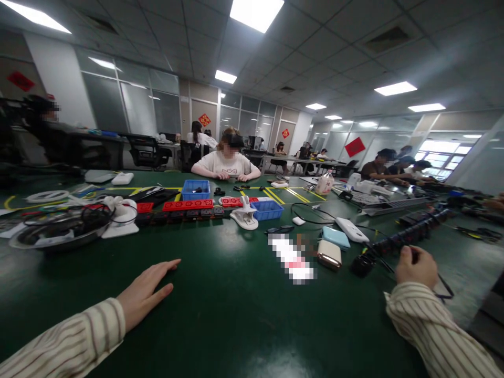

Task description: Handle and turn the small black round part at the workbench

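My left hand point(146, 295) lies over the green tabletop point(220, 315) with its fingers stretched out and nothing in it. At the right, my right hand point(417, 268) is closed, with the fingers curled around a black cable point(447, 287) that shows on both sides of it. Just beyond that hand, a long black power strip point(409, 233) runs away to the upper right. Left of it lie a cream and gold box-shaped device point(329, 254), a light blue case point(335, 238) and a white power bank point(352, 230). A phone-like bright panel point(291, 260) is blurred out.
Red and black socket modules point(188, 206) stretch across the table between blue bins point(196, 189) point(268, 210). A white clip-on fan base point(244, 215) stands nearby. A metal bowl point(59, 236) with cables sits left. Opposite, a person point(227, 160) works at the table.
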The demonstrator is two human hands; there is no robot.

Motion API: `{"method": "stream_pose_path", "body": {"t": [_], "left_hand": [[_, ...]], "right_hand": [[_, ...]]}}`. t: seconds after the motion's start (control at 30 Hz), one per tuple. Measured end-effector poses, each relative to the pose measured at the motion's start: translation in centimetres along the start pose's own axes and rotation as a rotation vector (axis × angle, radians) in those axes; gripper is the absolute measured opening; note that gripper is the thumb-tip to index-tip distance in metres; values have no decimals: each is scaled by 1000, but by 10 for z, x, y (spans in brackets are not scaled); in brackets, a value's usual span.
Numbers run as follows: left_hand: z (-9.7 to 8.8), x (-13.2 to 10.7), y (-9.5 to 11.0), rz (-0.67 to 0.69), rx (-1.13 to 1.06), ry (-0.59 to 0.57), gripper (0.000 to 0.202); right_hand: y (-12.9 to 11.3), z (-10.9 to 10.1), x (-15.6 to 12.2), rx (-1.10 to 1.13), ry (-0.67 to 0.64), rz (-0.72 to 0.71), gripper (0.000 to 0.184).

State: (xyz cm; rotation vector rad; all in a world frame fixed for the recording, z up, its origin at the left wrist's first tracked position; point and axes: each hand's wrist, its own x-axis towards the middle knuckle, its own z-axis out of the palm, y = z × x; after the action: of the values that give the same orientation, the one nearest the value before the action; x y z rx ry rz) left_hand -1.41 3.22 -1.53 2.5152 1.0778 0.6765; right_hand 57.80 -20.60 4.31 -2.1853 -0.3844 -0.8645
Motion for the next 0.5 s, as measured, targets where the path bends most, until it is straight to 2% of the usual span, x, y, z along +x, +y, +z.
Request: {"method": "stream_pose_path", "body": {"t": [0.1, 0.2, 0.37, 0.5], "left_hand": [[1, -1, -3, -11, -13, -6, 50], [5, -2, -10, -19, -28, -14, 49], [11, -3, -24, -40, -54, -28, 48], [10, -3, -24, -58, -61, -31, 49]], "right_hand": [[1, 21, -6, 64, 4, -45, 40], [5, 33, -10, 111, 11, -47, 42], [11, 38, -8, 158, 27, -19, 54], [15, 36, -6, 157, -52, -74, 49]]}}
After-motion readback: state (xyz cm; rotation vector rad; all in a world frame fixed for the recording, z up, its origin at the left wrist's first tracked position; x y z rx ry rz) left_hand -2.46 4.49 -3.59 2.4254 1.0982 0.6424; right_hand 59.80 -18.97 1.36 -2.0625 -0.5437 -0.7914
